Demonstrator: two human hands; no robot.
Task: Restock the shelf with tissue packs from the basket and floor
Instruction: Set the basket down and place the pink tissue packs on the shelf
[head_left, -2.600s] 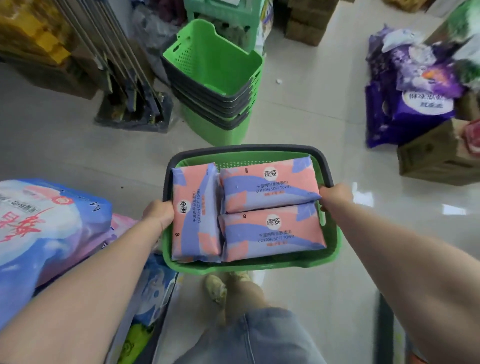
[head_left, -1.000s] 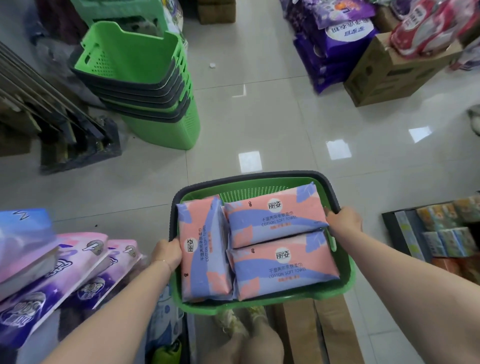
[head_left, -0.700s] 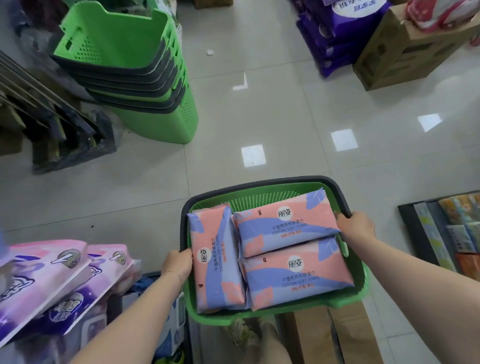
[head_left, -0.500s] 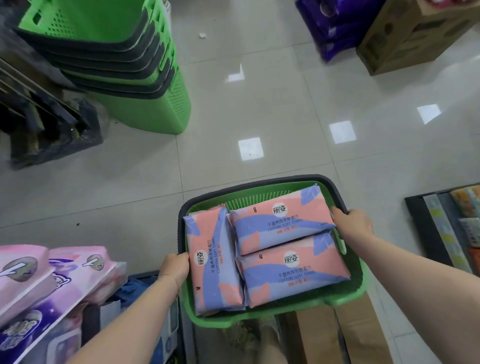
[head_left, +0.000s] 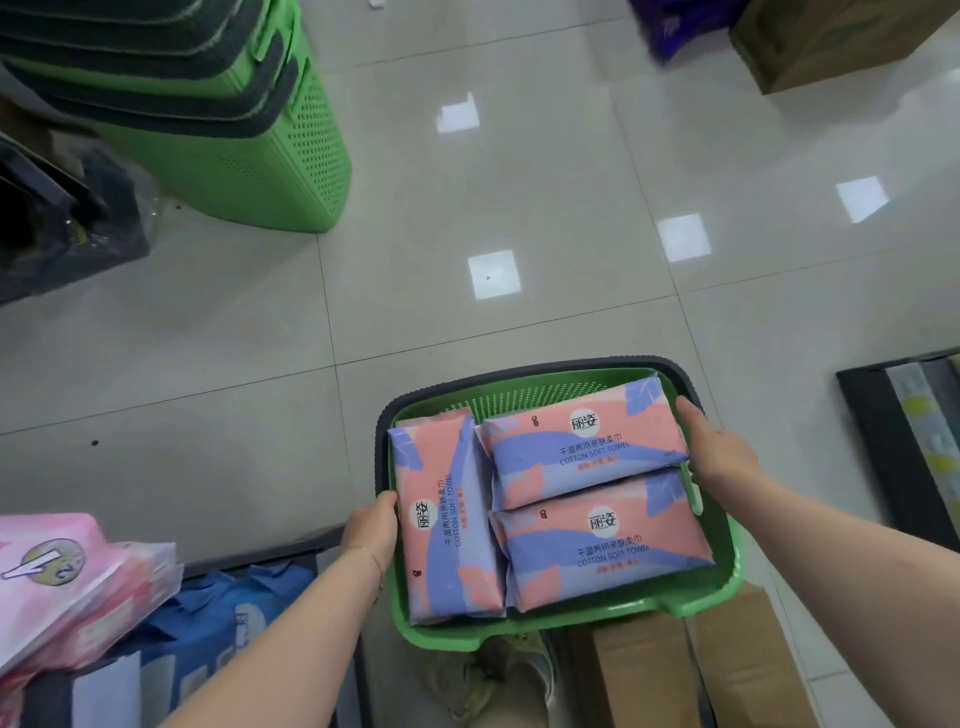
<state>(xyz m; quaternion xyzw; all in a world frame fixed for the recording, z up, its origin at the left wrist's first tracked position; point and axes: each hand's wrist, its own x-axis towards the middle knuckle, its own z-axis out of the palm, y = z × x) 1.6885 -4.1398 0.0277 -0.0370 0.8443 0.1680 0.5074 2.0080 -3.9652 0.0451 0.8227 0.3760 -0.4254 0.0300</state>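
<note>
Because the fingers (head_left: 387, 503) of the left hand (head_left: 370, 535) hook round the left rim of the green basket (head_left: 519, 630), and the right hand (head_left: 719, 457) clasps the right rim, both hands are occupied with gripping it. How far the fingertips reach underneath is hidden.

Three tissue packs lie flat inside and fill the basket almost to its rim. One pack (head_left: 447, 519) runs lengthwise against the left wall, and an upper pack (head_left: 582, 452) and a lower pack (head_left: 597, 545) lie crosswise beside it. The upper one touches the right hand.

This looks like the carrying step, with nothing unloaded yet. The wrapping is glossy, so the basket should stay level to keep the packs from sliding over the low edge. The grips sit roughly opposite each other, which balances the load. I would rest the basket on something firm before freeing a hand. The cardboard boxes (head_left: 649, 675) underfoot and the stack of baskets (head_left: 234, 130) ahead on the left call for careful steps.

Both forearms reach forward from the lower corners with the wrists nearly straight. The left palm is turned inward, and the back of the right hand faces up. The basket hangs above the tiled floor (head_left: 519, 208), close to the body.
</note>
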